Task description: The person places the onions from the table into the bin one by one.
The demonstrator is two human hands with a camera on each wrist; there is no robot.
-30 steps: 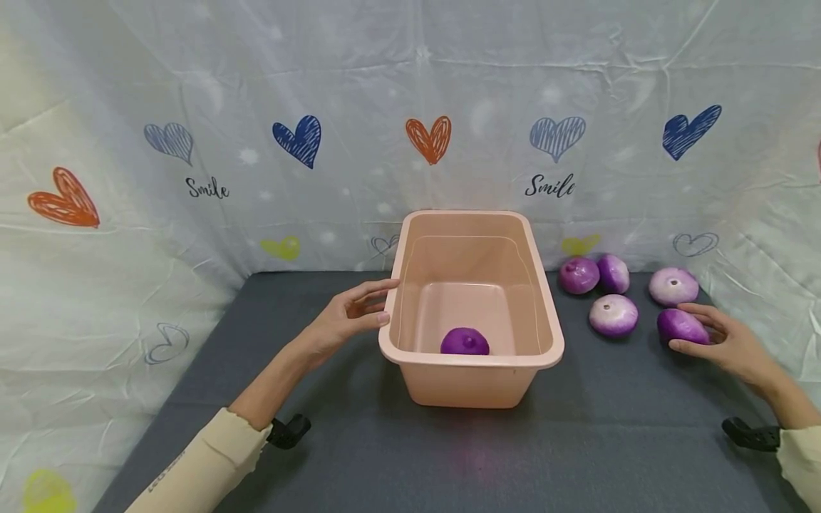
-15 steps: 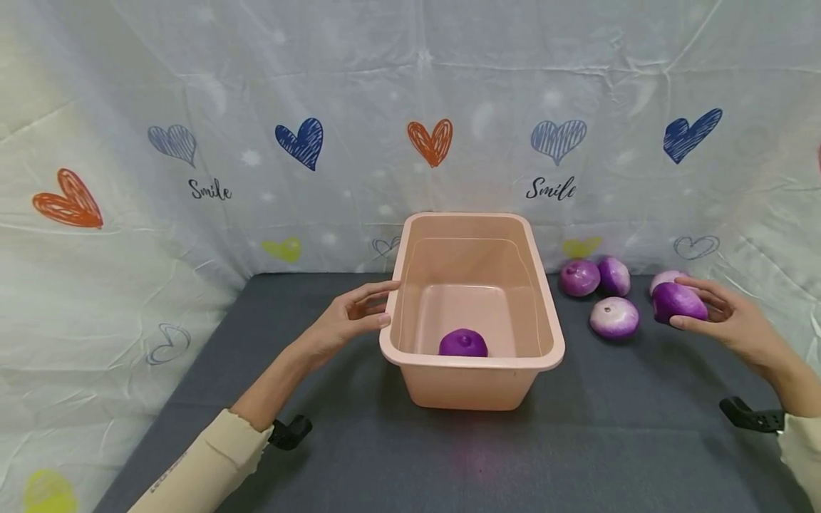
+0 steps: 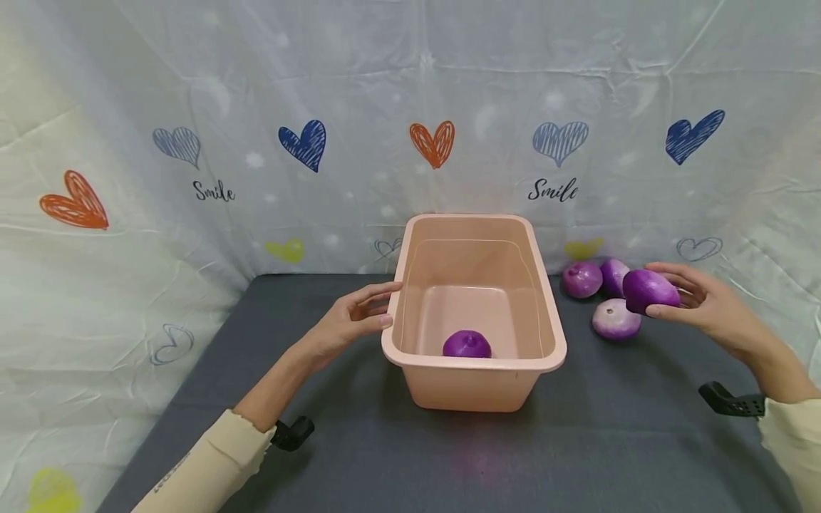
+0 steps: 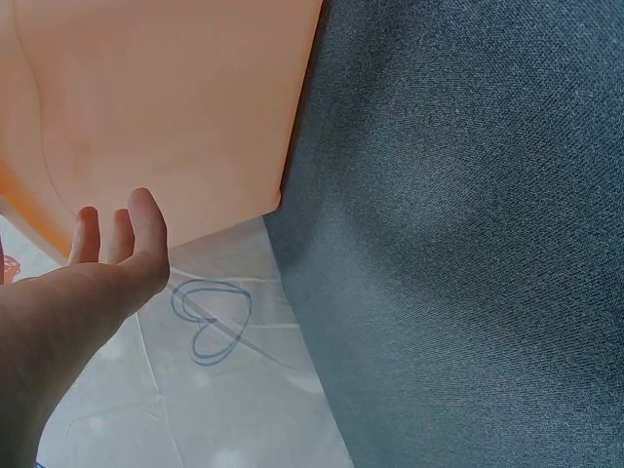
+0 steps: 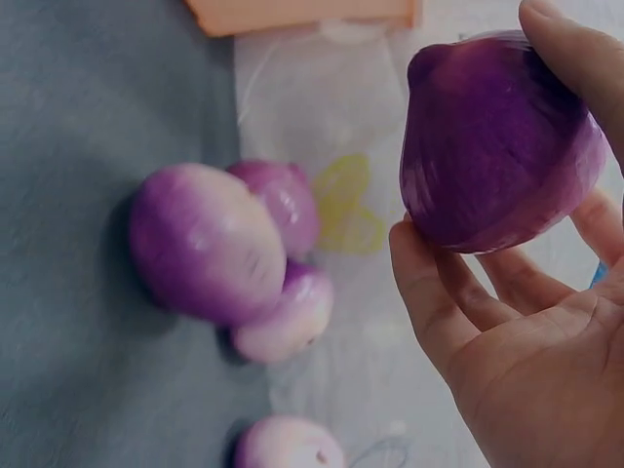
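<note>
My right hand [image 3: 721, 313] pinches a purple onion [image 3: 649, 291] between thumb and fingers, raised over the table. In the right wrist view, the onion [image 5: 497, 146] shows its pointed end away from the palm, fingertips under it. My left hand [image 3: 346, 317] rests its fingers at the left rim of a peach plastic tub [image 3: 474, 385], thumb beside the same rim. The left wrist view shows its fingers [image 4: 146, 229] loosely bent against the tub's outer wall [image 4: 185, 117]. One purple onion [image 3: 467, 344] lies inside the tub near the front wall.
Right of the tub, onions [image 3: 581, 279] lie grouped on the dark grey table [image 3: 346, 456], including a paler onion [image 3: 616, 320] in front. Another onion [image 5: 292, 444] shows at the right wrist view's bottom edge. A white curtain [image 3: 359, 85] with printed hearts hangs behind.
My right hand has lifted the purple onion off the table and carried it left, now overlapping the grouped onions. The left hand stays at the tub rim.
</note>
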